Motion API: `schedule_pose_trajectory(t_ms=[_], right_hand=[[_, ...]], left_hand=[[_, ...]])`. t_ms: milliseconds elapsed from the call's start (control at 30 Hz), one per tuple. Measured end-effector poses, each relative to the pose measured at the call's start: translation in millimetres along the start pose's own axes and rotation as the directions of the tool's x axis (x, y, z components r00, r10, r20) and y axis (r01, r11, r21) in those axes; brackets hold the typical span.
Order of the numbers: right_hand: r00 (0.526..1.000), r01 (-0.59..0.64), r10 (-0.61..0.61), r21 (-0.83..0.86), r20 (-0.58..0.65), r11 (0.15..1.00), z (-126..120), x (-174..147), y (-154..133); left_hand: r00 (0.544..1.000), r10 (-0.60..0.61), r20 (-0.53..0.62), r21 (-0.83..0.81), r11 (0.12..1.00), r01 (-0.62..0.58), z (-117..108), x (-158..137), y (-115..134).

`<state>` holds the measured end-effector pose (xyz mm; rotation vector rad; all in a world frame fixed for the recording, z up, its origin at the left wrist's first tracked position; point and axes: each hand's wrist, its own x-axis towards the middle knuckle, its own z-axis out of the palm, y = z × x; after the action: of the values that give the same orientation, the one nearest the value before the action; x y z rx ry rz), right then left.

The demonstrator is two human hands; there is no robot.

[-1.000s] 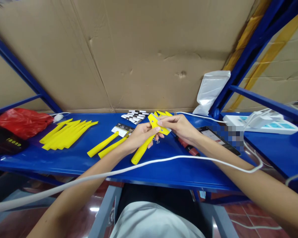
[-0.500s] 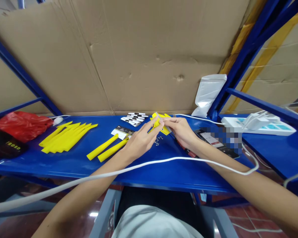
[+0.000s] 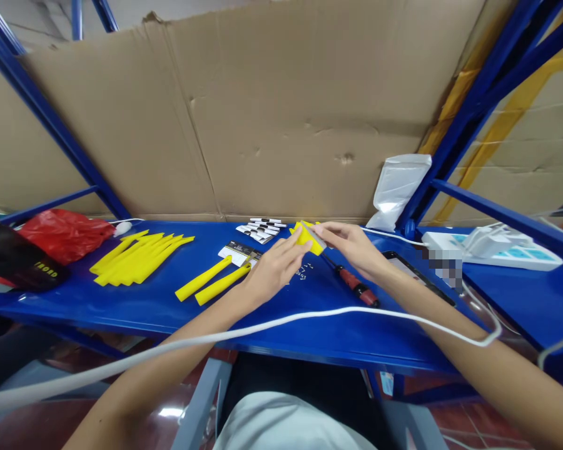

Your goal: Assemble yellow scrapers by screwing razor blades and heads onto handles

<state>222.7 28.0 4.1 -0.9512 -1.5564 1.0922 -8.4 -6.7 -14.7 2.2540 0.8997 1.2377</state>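
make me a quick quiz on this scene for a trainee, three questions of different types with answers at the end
1. True or false: the left hand and the right hand both have fingers on the yellow-and-grey piece.

2. Which of these lies nearest the pile of yellow handles?
A. the red bag
B. the white power strip
C. the red-and-black screwdriver

3. How many loose yellow handles lie on the blue table between that pile and the left hand?

Key: 1. True. 2. A. 3. Two.
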Motion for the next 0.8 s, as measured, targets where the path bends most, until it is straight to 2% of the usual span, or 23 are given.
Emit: schedule_pose_trajectory(t_ms=[67,167,233,333,367,433,533,667,800], right_hand=[[0.993,0.089,-0.101,-0.181,-0.055,0.979,-17.4,-11.0,-7.7],[0.958,0.136,-0.231,-0.444,-0.168,0.886,-50.2,-43.5,-10.7],[0.922,0.145,-0.325,-0.590,-0.210,0.794,-72.7,-72.8,-3.0],[0.871,0.140,-0.454,-0.793,-0.186,0.594,-100.6,-117.3,18.7],[0.847,0.130,-0.495,-0.827,-0.195,0.547,-107.2,-130.0,26.4],[0.828,0.132,-0.533,-0.862,-0.176,0.490,-115.9,-149.6,39.3],[0.804,0.173,-0.584,-0.892,-0.118,0.418,-119.5,-162.5,49.0],[0.834,0.262,-0.552,-0.872,-0.011,0.414,-116.8,-160.5,49.1],[0.817,0.223,-0.574,-0.892,-0.048,0.393,-115.6,-160.1,46.4]], left_hand=[[0.990,-0.100,-0.095,-0.173,0.981,0.082,-1.9,3.1,1.6],[0.953,-0.253,-0.167,-0.463,0.873,0.151,-13.3,9.9,6.2],[0.924,-0.349,-0.158,-0.610,0.770,0.187,-24.9,14.0,10.2],[0.888,-0.432,-0.158,-0.757,0.630,0.172,-39.9,14.8,17.2],[0.881,-0.444,-0.166,-0.789,0.596,0.151,-42.8,13.1,20.0],[0.877,-0.450,-0.166,-0.830,0.544,0.122,-44.9,6.8,26.4],[0.897,-0.429,-0.107,-0.873,0.473,0.122,-41.2,-5.5,36.6],[0.898,-0.435,-0.068,-0.933,0.347,0.097,-33.9,-16.4,47.3],[0.882,-0.468,-0.056,-0.966,0.249,0.071,-32.3,-20.4,53.5]])
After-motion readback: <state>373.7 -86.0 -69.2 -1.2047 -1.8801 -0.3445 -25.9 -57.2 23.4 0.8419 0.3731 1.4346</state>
